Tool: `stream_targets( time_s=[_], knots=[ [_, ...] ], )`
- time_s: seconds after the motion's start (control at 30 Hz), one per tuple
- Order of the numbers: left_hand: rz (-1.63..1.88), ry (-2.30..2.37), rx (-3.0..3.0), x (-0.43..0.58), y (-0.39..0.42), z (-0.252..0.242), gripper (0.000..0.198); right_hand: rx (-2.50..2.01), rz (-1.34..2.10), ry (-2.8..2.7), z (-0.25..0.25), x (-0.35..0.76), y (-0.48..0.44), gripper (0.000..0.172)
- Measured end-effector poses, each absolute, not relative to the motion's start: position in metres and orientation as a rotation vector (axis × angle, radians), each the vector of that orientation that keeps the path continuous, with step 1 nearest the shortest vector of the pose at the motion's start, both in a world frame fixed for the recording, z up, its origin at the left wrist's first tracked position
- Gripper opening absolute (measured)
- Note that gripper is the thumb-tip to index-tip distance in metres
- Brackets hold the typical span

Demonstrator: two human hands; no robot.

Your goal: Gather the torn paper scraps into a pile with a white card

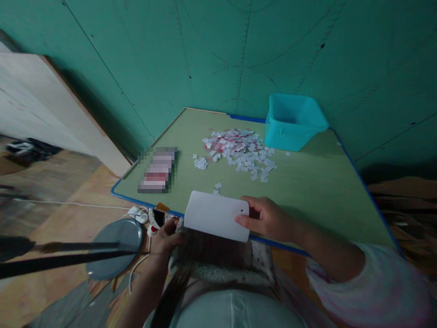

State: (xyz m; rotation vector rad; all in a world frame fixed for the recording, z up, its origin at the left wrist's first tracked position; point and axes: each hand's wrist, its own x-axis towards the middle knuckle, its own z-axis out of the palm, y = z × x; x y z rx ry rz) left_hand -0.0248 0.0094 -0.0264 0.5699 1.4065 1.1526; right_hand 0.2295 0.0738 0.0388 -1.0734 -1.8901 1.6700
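My right hand (264, 217) pinches the right end of a blank white card (215, 215), thumb on top near a small dark hole. The card is held over the table's front edge. My left hand (165, 239) is lower, just left of the card, with its fingers curled at the side of a dark cloth pouch (218, 250) with a pale fuzzy rim on my lap. What those fingers grip is hard to make out. Beyond the card, a heap of small white paper pieces (242, 148), some tinted pink, lies on the greenish table (317, 196).
A turquoise plastic bin (288, 136) stands at the table's back right. A blurred-out phone-like object (157, 171) lies at the left. Below are a round grey stool (116, 248), a power strip with white cables (138, 213) and a leaning board (68, 100). A green wall (205, 54) rises behind.
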Motion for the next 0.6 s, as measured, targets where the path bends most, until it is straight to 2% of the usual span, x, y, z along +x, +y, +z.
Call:
stream_targets(
  time_s=[0.33, 0.6],
  knots=[
    [1.159, 1.37, 0.582, -0.031, 0.011, -0.035, 0.019, -1.257, 1.155, -1.319, 0.056, 0.248, 0.095, 0.019],
    [1.142, 1.348, 0.564, -0.029, 0.005, -0.034, 0.02, -1.291, 1.116, -1.572, 0.053, 0.251, 0.095, 0.01]
  ],
)
